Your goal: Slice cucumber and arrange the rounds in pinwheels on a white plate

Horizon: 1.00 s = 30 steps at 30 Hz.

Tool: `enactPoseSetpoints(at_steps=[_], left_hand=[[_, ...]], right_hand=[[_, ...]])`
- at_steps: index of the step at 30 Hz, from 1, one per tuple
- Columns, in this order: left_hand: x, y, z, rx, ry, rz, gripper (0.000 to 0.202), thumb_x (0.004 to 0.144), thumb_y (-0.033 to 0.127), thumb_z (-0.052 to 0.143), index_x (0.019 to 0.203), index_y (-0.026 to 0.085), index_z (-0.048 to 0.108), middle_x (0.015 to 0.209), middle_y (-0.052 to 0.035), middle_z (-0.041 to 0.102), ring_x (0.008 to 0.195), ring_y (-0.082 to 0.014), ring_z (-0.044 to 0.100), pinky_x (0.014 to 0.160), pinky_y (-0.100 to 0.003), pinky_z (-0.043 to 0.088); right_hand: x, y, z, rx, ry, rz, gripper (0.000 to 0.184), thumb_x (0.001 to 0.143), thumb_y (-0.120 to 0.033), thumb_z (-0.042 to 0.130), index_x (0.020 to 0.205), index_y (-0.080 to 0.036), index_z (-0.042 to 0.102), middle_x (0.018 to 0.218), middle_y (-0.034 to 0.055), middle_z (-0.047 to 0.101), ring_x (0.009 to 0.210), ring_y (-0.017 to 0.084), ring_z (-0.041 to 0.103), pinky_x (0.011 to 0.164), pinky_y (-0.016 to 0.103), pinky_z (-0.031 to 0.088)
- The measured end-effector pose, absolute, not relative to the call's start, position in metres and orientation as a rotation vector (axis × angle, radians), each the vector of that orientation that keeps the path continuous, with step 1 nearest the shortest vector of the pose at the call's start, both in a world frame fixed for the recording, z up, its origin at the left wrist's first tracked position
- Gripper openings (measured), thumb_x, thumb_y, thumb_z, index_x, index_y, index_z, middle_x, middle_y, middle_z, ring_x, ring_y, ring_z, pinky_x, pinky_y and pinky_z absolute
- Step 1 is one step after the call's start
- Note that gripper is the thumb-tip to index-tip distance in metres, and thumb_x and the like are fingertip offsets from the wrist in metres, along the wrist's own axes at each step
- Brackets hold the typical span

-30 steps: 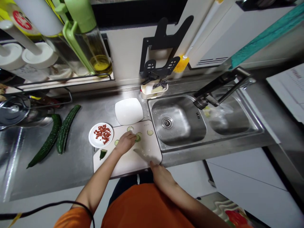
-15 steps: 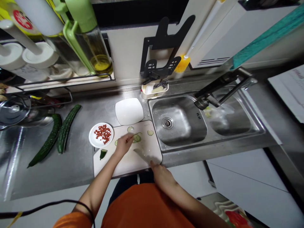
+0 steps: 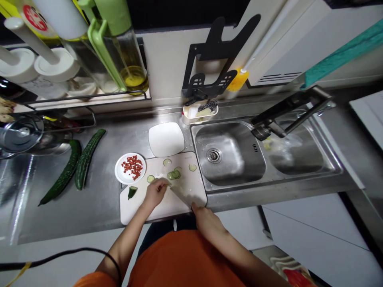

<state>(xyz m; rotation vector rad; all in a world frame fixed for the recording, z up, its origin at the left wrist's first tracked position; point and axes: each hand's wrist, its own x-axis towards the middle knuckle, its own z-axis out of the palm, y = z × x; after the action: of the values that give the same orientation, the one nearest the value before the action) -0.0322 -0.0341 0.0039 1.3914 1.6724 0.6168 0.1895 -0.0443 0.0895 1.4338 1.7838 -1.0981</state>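
Note:
My right hand (image 3: 207, 218) is closed around the handle of a kitchen knife (image 3: 182, 196), its pale blade angled to the left, low over the white cutting board (image 3: 134, 211). Close to the blade's tip, my left hand (image 3: 156, 192) pinches thumb and fingers together; a small pale-green bit shows at the fingertips, too small to name. Beyond my fingers lies a small pile of cucumber slices (image 3: 173, 174). Single slices are scattered on the board, one cucumber slice (image 3: 192, 168) at its right. A dark green cucumber end (image 3: 132, 192) rests on the left.
A white plate of chopped red pieces (image 3: 119, 174) overlaps the board's left corner. Behind it is a bare square white plate (image 3: 166, 139). Two whole cucumbers (image 3: 85, 159) lie left. The double sink (image 3: 230, 187) and faucet (image 3: 278, 115) are right; a cable (image 3: 60, 253) crosses lower left.
My left hand has drawn back from the cucumber pile toward me, beside the knife's tip. My right hand keeps its hold on the knife. The whole view has shifted slightly.

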Motion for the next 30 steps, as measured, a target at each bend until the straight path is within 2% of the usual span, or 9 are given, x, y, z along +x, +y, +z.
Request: enactPoseSetpoints(at_steps=[8, 12, 16, 19, 24, 30], left_hand=[[-0.029, -0.029, 0.009, 1.546, 1.658, 0.631, 0.015, 0.083, 0.017, 0.048, 0.085, 0.020, 0.063, 0.087, -0.0040, 0.062, 0.079, -0.0143, 0.056, 0.071, -0.025, 0.043], [-0.028, -0.027, 0.010, 1.485, 1.698, 0.547, 0.012, 0.082, 0.021, 0.049, 0.085, 0.020, 0.061, 0.078, -0.0011, 0.062, 0.066, -0.0122, 0.053, 0.062, -0.022, 0.039], [-0.028, -0.027, 0.006, 1.425, 1.730, 0.471, 0.010, 0.082, 0.026, 0.051, 0.080, 0.020, 0.058, 0.063, 0.0034, 0.054, 0.055, -0.0096, 0.046, 0.056, -0.020, 0.034], [-0.029, -0.028, 0.001, 1.402, 1.705, 0.504, 0.009, 0.080, 0.026, 0.052, 0.077, 0.020, 0.057, 0.065, 0.0035, 0.054, 0.059, -0.0091, 0.048, 0.057, -0.019, 0.034], [-0.031, -0.030, -0.005, 1.236, 1.790, 0.472, 0.008, 0.078, 0.025, 0.055, 0.081, 0.021, 0.061, 0.066, 0.0040, 0.059, 0.061, -0.0092, 0.052, 0.061, -0.019, 0.037], [-0.029, -0.033, -0.006, 1.181, 1.953, 0.467, 0.013, 0.079, 0.026, 0.052, 0.074, 0.021, 0.063, 0.063, 0.0038, 0.060, 0.061, -0.0102, 0.054, 0.062, -0.020, 0.037]], right_hand=[[0.191, -0.043, 0.091, 1.422, 1.814, -1.086, 0.054, 0.075, 0.005, 0.029, 0.120, -0.016, 0.051, 0.095, 0.0125, 0.070, 0.090, 0.025, 0.066, 0.063, 0.028, 0.040], [0.194, -0.041, 0.092, 1.431, 1.802, -1.079, 0.054, 0.074, 0.006, 0.030, 0.118, -0.015, 0.052, 0.093, 0.0126, 0.070, 0.089, 0.024, 0.066, 0.063, 0.027, 0.040], [0.197, -0.038, 0.094, 1.456, 1.779, -1.055, 0.055, 0.073, 0.006, 0.033, 0.119, -0.016, 0.051, 0.093, 0.0115, 0.070, 0.088, 0.024, 0.066, 0.063, 0.026, 0.040], [0.198, -0.038, 0.094, 1.464, 1.799, -1.047, 0.054, 0.072, 0.006, 0.033, 0.119, -0.016, 0.051, 0.091, 0.0110, 0.070, 0.087, 0.024, 0.066, 0.062, 0.026, 0.040], [0.192, -0.039, 0.087, 1.468, 1.856, -1.051, 0.051, 0.074, 0.005, 0.033, 0.116, -0.015, 0.051, 0.091, 0.0112, 0.070, 0.085, 0.022, 0.067, 0.063, 0.026, 0.040], [0.175, -0.039, 0.083, 1.486, 1.876, -1.019, 0.055, 0.076, 0.005, 0.031, 0.124, -0.014, 0.049, 0.095, 0.0131, 0.069, 0.090, 0.023, 0.066, 0.066, 0.027, 0.043]])
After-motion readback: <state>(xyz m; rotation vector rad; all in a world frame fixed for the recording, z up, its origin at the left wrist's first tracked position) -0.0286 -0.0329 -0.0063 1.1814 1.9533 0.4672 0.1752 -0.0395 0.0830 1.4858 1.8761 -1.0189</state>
